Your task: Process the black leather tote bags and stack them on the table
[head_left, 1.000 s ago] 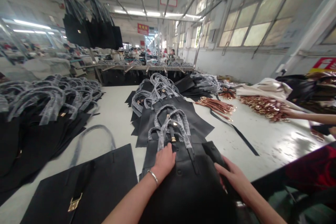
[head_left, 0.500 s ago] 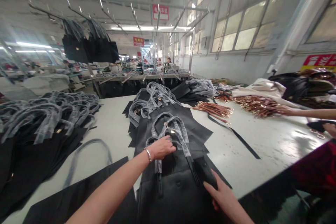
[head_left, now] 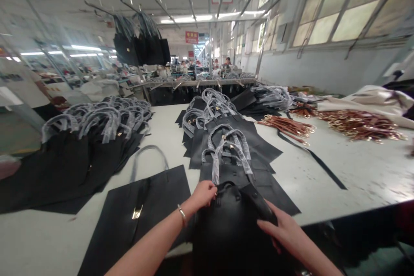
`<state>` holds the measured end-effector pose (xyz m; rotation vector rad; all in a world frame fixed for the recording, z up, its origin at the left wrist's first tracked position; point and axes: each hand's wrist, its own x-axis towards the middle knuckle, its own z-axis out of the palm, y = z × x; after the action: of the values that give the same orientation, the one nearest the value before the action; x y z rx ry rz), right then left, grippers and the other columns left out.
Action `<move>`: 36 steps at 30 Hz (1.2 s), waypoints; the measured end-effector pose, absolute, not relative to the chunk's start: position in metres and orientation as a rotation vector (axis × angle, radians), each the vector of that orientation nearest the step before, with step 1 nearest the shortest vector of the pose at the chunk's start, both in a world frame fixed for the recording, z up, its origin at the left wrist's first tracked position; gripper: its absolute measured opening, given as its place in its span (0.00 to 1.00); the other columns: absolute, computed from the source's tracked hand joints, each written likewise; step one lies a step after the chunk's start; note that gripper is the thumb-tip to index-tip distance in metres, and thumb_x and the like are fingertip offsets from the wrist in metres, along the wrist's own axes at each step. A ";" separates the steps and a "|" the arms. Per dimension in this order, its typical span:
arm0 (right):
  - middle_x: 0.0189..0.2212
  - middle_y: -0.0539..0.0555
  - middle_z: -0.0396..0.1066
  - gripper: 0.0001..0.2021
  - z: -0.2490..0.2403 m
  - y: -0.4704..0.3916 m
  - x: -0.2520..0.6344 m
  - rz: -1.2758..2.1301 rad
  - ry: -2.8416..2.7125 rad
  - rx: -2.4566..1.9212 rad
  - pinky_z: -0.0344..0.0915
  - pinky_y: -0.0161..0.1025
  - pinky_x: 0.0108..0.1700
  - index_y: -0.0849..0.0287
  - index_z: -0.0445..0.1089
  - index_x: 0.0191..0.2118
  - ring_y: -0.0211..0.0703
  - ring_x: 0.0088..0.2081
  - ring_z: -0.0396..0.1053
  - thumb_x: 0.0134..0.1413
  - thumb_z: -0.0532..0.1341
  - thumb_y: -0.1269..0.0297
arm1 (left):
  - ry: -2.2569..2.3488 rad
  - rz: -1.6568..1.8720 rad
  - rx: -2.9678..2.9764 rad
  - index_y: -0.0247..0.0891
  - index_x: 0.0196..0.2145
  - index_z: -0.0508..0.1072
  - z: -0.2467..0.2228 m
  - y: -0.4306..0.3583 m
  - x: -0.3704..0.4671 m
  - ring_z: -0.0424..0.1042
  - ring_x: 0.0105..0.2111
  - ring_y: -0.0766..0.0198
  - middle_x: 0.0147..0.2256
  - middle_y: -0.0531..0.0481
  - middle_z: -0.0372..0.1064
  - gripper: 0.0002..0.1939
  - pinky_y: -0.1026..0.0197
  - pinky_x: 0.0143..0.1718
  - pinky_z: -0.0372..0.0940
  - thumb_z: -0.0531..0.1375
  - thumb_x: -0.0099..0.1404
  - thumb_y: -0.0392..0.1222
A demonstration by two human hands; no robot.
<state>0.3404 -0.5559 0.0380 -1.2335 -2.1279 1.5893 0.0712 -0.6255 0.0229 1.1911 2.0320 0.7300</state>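
In the head view a black tote bag (head_left: 223,233) hangs close in front of me, between my two hands. My left hand (head_left: 204,194), with a bangle on its wrist, is closed in a pinch at the bag's top left edge. My right hand (head_left: 280,224) grips the folded top right side, thumb in front and the other fingers partly hidden. Handles wrapped in clear plastic (head_left: 216,168) rise just behind the top edge; I cannot tell which bag each belongs to. Beyond lies a row of overlapping black bags (head_left: 258,138). Another black bag with a gold clasp (head_left: 136,212) lies flat at left.
More black bags (head_left: 67,155) with wrapped handles are heaped at the left. Brown straps with gold rings (head_left: 287,127) and a larger strap pile (head_left: 359,125) lie at right, near a loose black strip (head_left: 323,164). A hanging rack (head_left: 197,83) stands behind the pale table (head_left: 326,198).
The view has swung left. My left hand has moved from among the wrapped handles down to the bag's top edge, and the bag is raised nearer. A co-worker's arm at right has left view.
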 end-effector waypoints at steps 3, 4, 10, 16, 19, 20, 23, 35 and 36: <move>0.16 0.44 0.68 0.33 0.050 -0.573 0.335 1.635 -2.198 -1.174 0.63 0.31 0.14 0.58 0.53 0.63 0.40 0.14 0.66 0.51 0.60 0.62 | 1.801 0.903 1.024 0.35 0.29 0.67 0.011 -0.642 0.088 0.68 0.19 0.68 0.27 0.47 0.71 0.11 0.67 0.20 0.61 0.49 0.62 0.43; 0.17 0.44 0.69 0.33 0.053 -0.576 0.333 1.659 -2.212 -1.150 0.63 0.31 0.14 0.58 0.53 0.63 0.40 0.14 0.66 0.51 0.61 0.62 | 1.740 0.966 0.989 0.34 0.30 0.68 0.008 -0.646 0.094 0.68 0.19 0.70 0.29 0.47 0.71 0.12 0.68 0.20 0.60 0.50 0.61 0.44; 0.18 0.44 0.67 0.28 0.063 -0.574 0.315 1.769 -2.229 -1.042 0.62 0.30 0.13 0.57 0.60 0.59 0.38 0.14 0.65 0.51 0.60 0.64 | 1.468 1.240 0.848 0.32 0.36 0.70 0.000 -0.657 0.113 0.64 0.18 0.73 0.31 0.48 0.69 0.17 0.69 0.17 0.55 0.57 0.57 0.50; 0.19 0.44 0.65 0.20 0.070 -0.573 0.318 1.850 -2.163 -1.092 0.62 0.30 0.13 0.58 0.64 0.51 0.36 0.14 0.63 0.51 0.60 0.62 | 1.270 1.409 0.521 0.30 0.35 0.73 0.003 -0.659 0.124 0.70 0.26 0.68 0.31 0.45 0.71 0.13 0.69 0.25 0.60 0.60 0.50 0.37; 0.19 0.43 0.65 0.17 0.070 -0.576 0.321 1.891 -2.168 -1.064 0.62 0.29 0.13 0.58 0.65 0.47 0.35 0.14 0.62 0.51 0.60 0.61 | 1.250 1.416 0.541 0.29 0.31 0.74 0.004 -0.659 0.132 0.68 0.23 0.69 0.30 0.44 0.71 0.12 0.69 0.20 0.55 0.58 0.48 0.35; 0.19 0.43 0.64 0.16 0.070 -0.576 0.322 1.864 -2.157 -1.066 0.62 0.29 0.13 0.59 0.65 0.45 0.35 0.14 0.62 0.51 0.60 0.60 | 1.242 1.427 0.547 0.29 0.31 0.74 0.004 -0.659 0.135 0.67 0.22 0.69 0.29 0.44 0.71 0.11 0.69 0.20 0.54 0.58 0.49 0.36; 0.19 0.43 0.64 0.14 0.071 -0.576 0.328 1.837 -2.140 -1.094 0.61 0.29 0.13 0.59 0.65 0.42 0.35 0.14 0.62 0.51 0.61 0.59 | 1.195 1.491 0.525 0.27 0.30 0.75 0.003 -0.659 0.142 0.64 0.22 0.69 0.27 0.43 0.70 0.15 0.68 0.20 0.52 0.57 0.55 0.45; 0.20 0.43 0.63 0.21 0.065 -0.575 0.351 1.822 -2.100 -1.188 0.62 0.30 0.14 0.58 0.61 0.50 0.35 0.14 0.62 0.52 0.61 0.56 | 1.133 1.571 0.507 0.32 0.28 0.70 -0.005 -0.656 0.166 0.58 0.21 0.72 0.23 0.55 0.60 0.11 0.68 0.23 0.54 0.65 0.50 0.41; 0.20 0.43 0.64 0.22 0.066 -0.577 0.355 1.846 -2.104 -1.184 0.62 0.29 0.14 0.58 0.60 0.52 0.35 0.15 0.62 0.52 0.61 0.56 | 1.154 1.598 0.541 0.32 0.29 0.71 -0.006 -0.656 0.168 0.59 0.22 0.72 0.23 0.54 0.62 0.10 0.67 0.24 0.55 0.65 0.50 0.40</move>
<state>0.3553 -0.5771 0.0662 -1.1841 -2.1044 1.8464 0.1681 -0.6560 -0.0061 0.5409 1.1542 1.5981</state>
